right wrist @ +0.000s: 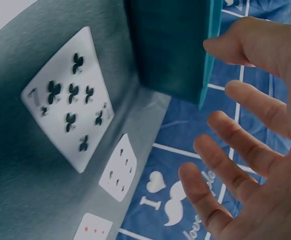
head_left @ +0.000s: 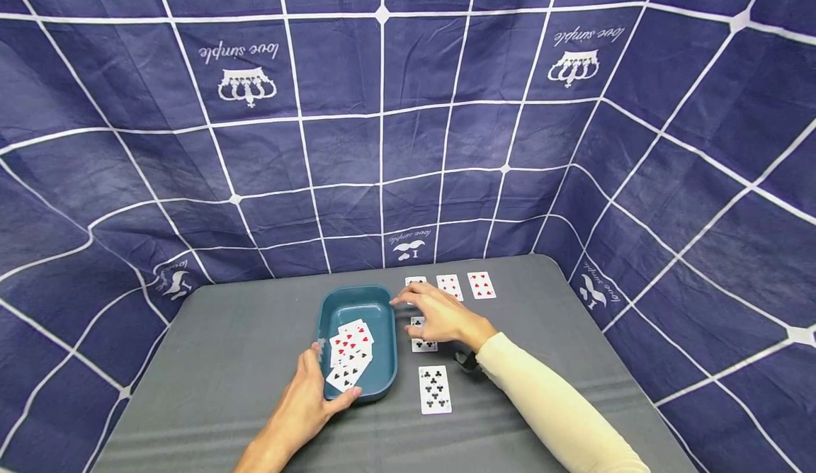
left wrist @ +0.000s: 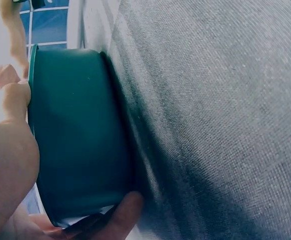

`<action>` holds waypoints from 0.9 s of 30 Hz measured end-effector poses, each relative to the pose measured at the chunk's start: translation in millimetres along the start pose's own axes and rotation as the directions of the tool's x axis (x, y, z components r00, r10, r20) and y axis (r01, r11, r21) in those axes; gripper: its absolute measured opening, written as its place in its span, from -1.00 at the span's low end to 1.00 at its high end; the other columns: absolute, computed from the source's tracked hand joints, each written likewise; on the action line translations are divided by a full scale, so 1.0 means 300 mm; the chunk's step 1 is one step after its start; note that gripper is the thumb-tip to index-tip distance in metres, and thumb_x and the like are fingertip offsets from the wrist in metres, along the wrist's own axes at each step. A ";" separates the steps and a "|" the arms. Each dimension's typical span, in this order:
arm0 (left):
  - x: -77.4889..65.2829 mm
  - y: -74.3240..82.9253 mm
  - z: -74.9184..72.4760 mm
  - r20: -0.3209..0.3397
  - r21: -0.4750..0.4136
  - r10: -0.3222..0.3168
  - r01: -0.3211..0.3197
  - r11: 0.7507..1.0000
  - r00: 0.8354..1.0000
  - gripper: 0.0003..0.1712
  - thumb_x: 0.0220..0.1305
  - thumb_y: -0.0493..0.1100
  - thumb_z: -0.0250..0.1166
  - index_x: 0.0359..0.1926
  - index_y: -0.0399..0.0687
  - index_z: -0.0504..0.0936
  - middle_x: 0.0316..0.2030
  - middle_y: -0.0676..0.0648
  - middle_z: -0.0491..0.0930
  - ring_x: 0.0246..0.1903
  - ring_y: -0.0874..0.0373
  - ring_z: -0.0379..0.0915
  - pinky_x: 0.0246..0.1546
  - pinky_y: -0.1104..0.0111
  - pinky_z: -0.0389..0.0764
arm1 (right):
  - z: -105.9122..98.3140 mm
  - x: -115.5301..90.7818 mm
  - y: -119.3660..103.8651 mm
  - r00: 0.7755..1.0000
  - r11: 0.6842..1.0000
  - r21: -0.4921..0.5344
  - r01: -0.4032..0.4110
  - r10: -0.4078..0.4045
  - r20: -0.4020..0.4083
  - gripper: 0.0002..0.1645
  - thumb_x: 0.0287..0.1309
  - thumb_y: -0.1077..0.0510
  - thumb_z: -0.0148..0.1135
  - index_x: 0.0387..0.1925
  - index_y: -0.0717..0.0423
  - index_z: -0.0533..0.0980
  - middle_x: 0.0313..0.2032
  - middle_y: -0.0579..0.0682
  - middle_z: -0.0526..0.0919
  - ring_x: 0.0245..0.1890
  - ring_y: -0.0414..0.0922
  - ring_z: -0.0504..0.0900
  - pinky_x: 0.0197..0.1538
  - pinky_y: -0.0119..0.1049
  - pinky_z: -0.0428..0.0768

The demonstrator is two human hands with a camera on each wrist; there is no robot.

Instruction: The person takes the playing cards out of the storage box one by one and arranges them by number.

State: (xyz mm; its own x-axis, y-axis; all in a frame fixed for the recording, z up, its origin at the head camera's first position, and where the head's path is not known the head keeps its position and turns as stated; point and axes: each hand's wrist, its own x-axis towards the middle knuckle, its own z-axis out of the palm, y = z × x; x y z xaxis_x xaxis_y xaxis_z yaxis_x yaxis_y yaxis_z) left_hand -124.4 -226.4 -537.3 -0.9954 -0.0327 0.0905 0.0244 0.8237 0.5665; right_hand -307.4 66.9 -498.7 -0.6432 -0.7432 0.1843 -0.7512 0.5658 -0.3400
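Observation:
A teal plastic tray (head_left: 383,381) stands on the grey table, with several overlapping playing cards (head_left: 349,354) face up inside. My left hand (head_left: 295,401) grips its near left corner, thumb at the near rim and fingers along the outer side. In the left wrist view, a fingertip (left wrist: 128,212) shows low against the tray wall. Over the table right of the tray is my right hand (head_left: 443,315), its fingers spread and holding nothing. Its fingertips are close to the tray's right rim in the head view. Beneath it, a club card (head_left: 423,346) is partly hidden.
Nearer me lies another club card (head_left: 435,389). Along the table's far side are a black-suited card (head_left: 416,280), partly covered by my hand, a diamond card (head_left: 451,286) and a heart card (head_left: 481,285). A blue checked cloth (head_left: 344,154) hangs behind and beside the table.

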 end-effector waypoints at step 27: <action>0.016 -0.018 -0.013 0.015 -0.037 -0.038 0.039 0.999 0.999 0.50 0.11 0.45 0.79 0.60 -0.50 0.23 0.53 -0.55 0.46 0.30 -0.33 0.69 0.33 -0.20 0.71 | 0.017 0.188 -0.160 0.989 0.998 -0.056 0.020 -0.012 0.145 -0.22 0.42 -0.12 0.62 0.60 -0.31 0.62 0.48 -0.13 0.68 0.47 -0.04 0.68 0.45 0.06 0.72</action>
State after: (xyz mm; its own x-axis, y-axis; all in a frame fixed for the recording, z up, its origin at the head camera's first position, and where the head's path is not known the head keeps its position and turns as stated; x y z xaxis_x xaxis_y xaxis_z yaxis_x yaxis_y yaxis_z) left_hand -128.8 -233.1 -536.5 -0.9968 -0.0557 0.0567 -0.0106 0.8005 0.5992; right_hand -306.8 -4.0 -476.6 -0.6058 -0.7938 0.0531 -0.7713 0.5696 -0.2839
